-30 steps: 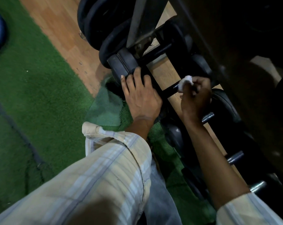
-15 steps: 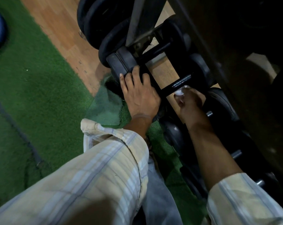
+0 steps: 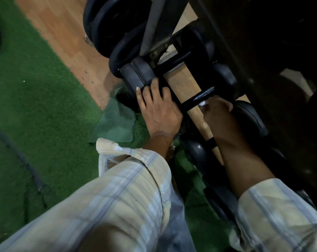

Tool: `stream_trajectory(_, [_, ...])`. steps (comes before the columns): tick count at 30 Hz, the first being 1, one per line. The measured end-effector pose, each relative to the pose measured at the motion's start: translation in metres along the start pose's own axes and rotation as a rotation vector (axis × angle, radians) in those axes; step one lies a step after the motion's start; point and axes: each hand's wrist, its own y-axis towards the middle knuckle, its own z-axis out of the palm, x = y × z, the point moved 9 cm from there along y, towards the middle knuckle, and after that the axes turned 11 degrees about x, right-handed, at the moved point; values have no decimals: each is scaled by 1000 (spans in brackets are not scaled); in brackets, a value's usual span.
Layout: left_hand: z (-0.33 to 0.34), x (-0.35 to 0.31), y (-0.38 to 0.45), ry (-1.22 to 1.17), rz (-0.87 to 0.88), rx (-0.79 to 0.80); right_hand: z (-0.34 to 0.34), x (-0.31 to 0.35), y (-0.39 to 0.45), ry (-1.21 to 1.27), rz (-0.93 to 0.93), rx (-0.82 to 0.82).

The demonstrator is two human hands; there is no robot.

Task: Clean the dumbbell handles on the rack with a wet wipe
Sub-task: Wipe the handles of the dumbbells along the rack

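The dumbbell handle point(image 3: 197, 100), a glossy black bar, lies low in the rack point(image 3: 161, 22), slanting between two dark round weights; the wood floor point(image 3: 179, 82) shows beneath it. Your right hand point(image 3: 219, 117) is closed around a white wet wipe point(image 3: 202, 103), of which only a small corner shows, and presses it against the right part of the handle. Your left hand point(image 3: 157, 110) rests with fingers spread flat over the left weight point(image 3: 136, 77) of the same dumbbell, just beside the bar. The two hands are apart, with the bare stretch of handle between them. Further dumbbells point(image 3: 196, 151) sit below your right forearm. Green turf point(image 3: 35, 106) covers the floor at left. Both plaid sleeves point(image 3: 121, 202) fill the foreground.
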Motion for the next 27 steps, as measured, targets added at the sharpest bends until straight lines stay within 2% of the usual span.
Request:
stream_trajectory(4, [0,0,0,-12,-1,32,24,-11,-18,94,5,47])
stream_trajectory(6, [-1,1,1,-17,-3,43,34,-18,-17,64,73,39])
stream_trajectory(8, [-2,1,1,-25,3,42,29,-17,-15,12,59,13])
stream_trajectory(12, [-2,3,0,-32,-6,66,12,-8,-7,-178,-56,-23])
stream_trajectory(15, [-1,4,2,-32,-13,96,22,17,-41,-328,-127,22])
stream_trajectory(19, [-3,6,4,-17,-13,131,31,52,-57,-239,-262,13])
stream_trajectory(21, [-11,12,12,2,-15,107,34,72,-56,-258,-368,-74])
stream_trajectory(24, [-30,26,41,11,-47,21,49,91,-45,-281,-453,-80])
stream_trajectory(27, [-39,47,84,-11,-130,-38,67,119,-47,-432,-642,-166])
